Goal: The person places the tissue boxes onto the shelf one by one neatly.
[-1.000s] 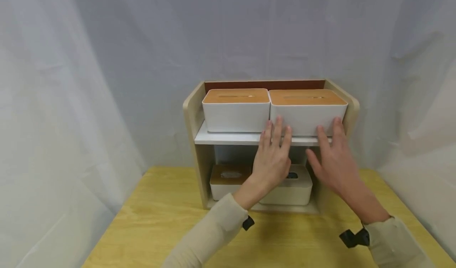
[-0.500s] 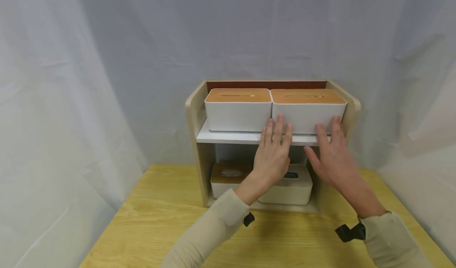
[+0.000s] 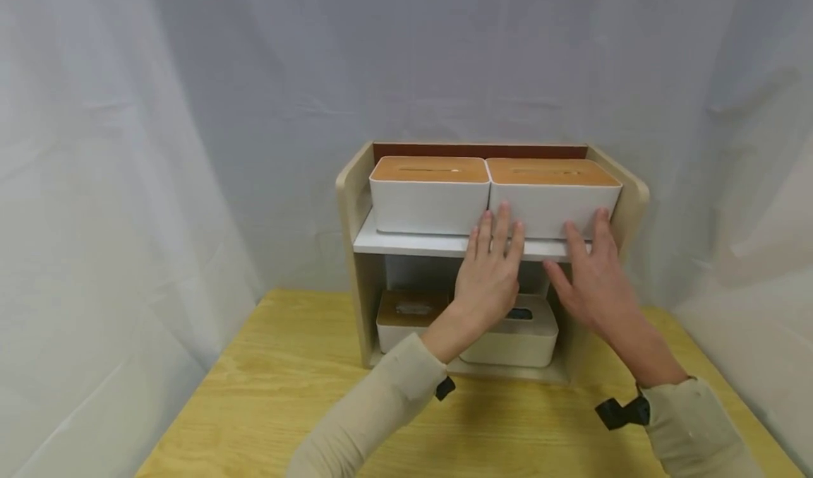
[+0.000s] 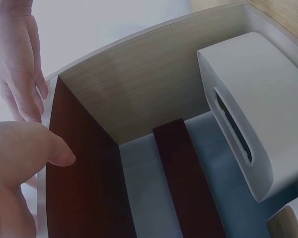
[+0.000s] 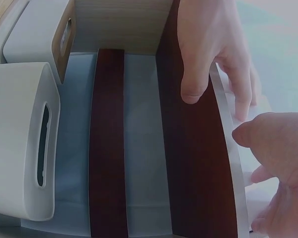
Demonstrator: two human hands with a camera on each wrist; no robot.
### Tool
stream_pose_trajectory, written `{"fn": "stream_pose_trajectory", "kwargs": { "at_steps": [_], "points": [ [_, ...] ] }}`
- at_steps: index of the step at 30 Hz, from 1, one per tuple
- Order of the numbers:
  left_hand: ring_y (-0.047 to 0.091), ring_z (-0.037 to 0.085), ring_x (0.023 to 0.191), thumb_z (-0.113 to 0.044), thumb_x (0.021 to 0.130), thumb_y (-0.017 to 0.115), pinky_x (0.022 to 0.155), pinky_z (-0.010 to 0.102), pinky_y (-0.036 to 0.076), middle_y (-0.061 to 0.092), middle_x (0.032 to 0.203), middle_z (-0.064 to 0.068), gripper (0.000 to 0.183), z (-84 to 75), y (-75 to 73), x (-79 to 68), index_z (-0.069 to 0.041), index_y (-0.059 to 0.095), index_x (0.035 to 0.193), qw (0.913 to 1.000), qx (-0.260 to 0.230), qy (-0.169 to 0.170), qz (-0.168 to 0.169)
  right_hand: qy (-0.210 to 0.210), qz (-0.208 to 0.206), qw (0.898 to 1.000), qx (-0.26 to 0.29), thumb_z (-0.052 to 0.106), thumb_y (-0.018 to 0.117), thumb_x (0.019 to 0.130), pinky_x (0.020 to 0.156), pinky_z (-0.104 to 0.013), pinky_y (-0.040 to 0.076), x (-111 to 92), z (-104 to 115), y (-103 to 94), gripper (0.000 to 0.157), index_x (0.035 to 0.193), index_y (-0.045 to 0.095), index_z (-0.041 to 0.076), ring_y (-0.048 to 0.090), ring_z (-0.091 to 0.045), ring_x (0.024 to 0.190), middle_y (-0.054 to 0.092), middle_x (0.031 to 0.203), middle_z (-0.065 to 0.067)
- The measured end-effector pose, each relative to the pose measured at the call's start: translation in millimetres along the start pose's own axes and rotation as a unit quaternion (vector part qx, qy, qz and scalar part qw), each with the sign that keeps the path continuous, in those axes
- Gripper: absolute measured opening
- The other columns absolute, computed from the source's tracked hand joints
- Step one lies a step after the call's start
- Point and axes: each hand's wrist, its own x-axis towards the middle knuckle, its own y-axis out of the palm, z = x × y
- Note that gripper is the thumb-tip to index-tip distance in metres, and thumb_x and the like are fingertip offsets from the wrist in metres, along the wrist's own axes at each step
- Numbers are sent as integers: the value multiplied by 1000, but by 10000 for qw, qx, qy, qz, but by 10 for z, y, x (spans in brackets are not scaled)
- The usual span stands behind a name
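In the head view, a white tissue box with a wood-look lid [image 3: 554, 173] stands at the right of the upper shelf. My left hand [image 3: 485, 280] rests straight fingers on the left part of its front. My right hand [image 3: 593, 287] has its fingers against the right part of that front, thumb spread. Beside it, nearly touching, sits a similar tissue box [image 3: 430, 206]. In the left wrist view, the left thumb [image 4: 59, 151] lies near the shelf board's brown underside. The right wrist view catches the right thumb [image 5: 243, 135] by the board's front edge.
A two-tier wooden shelf [image 3: 362, 308] stands on a yellow wood-grain table [image 3: 273, 379]. Its lower tier holds a brown-topped tissue box [image 3: 409, 312] and an off-white tissue box [image 3: 514, 347], partly behind the left hand. Pale sheeting [image 3: 254, 111] hangs around.
The right upper tissue box has slid slightly back on the shelf, nearer in line with its neighbour. Both hands keep their fingers on its front. The head view has shifted a little.
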Motion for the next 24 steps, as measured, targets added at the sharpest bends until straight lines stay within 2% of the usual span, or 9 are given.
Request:
{"fn": "stream_pose_trajectory", "kwargs": {
  "at_steps": [7,14,20,24],
  "points": [
    [7,37,151,-37,92,65,121,47,19,-4,164,22,84,33,-38,-9,-12,21,158,10000,-61,-2,3,13,34,10000,0,22,60,99,104,-74,26,26,16,-11,67,149,29,-10,9,-59,142,-8,157,-38],
    [9,37,151,-32,94,61,121,48,19,0,164,23,78,66,-88,-93,-18,21,159,9988,-460,131,38,-225,-92,9997,-28,20,61,99,108,-72,22,-54,-4,20,68,151,29,-7,7,-57,144,2,157,-39],
    [9,37,151,-48,99,54,120,51,20,-1,165,20,77,116,-123,-197,-25,14,160,9978,-611,245,37,-522,-458,9976,-40,24,62,98,111,-71,17,-172,-17,48,71,153,28,-3,5,-54,146,8,159,-36],
    [5,37,152,-57,100,44,121,53,17,-3,166,19,76,156,-137,-247,-25,10,161,9973,-679,263,103,-728,-690,9949,23,43,49,103,111,-72,17,-241,-9,52,71,154,29,-1,8,-56,145,11,158,-36]
  ]
}}
